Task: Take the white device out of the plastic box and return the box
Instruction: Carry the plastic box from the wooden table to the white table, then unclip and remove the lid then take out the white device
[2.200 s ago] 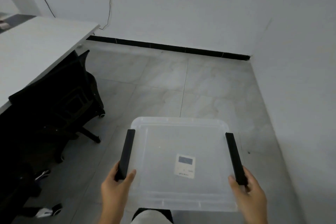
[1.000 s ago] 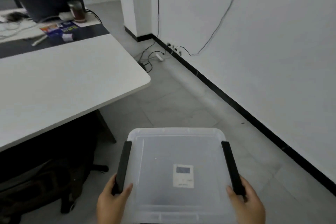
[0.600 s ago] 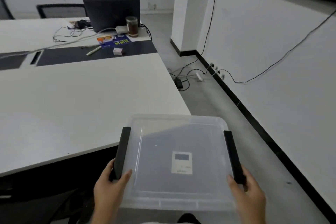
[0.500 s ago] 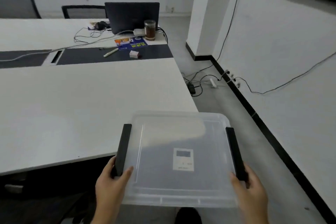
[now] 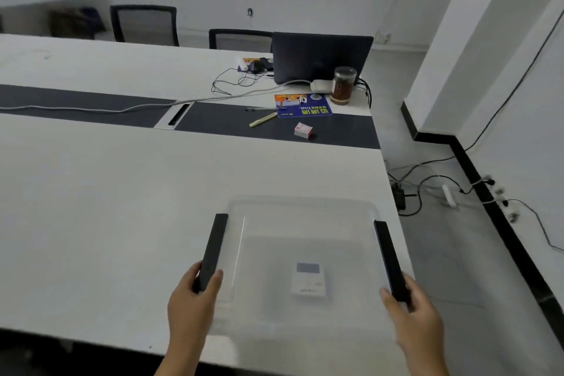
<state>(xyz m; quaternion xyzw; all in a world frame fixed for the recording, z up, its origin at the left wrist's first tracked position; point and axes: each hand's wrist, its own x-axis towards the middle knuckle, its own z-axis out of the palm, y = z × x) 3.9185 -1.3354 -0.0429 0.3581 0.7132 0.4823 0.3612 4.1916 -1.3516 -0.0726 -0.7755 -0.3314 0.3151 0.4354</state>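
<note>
I hold a clear plastic box (image 5: 305,223) with a lid and two black side clips over the near right corner of a white table (image 5: 106,207). My left hand (image 5: 190,305) grips the left black clip (image 5: 213,247). My right hand (image 5: 416,314) grips the right black clip (image 5: 389,256). Through the lid I see the white device (image 5: 308,279), a small flat unit with a dark screen, lying on the box floor. Whether the box rests on the table or hangs just above it, I cannot tell.
At the table's far end are a black laptop (image 5: 320,58), a jar of dark liquid (image 5: 343,85), a blue leaflet (image 5: 302,105), a pen (image 5: 263,120), a small red-and-white packet (image 5: 303,130) and cables. Two chairs stand behind. Floor cables and a power strip (image 5: 448,195) lie right.
I have turned from the floor and wall toward the table, carrying the box with both hands. The box now sits over the table's near right corner.
</note>
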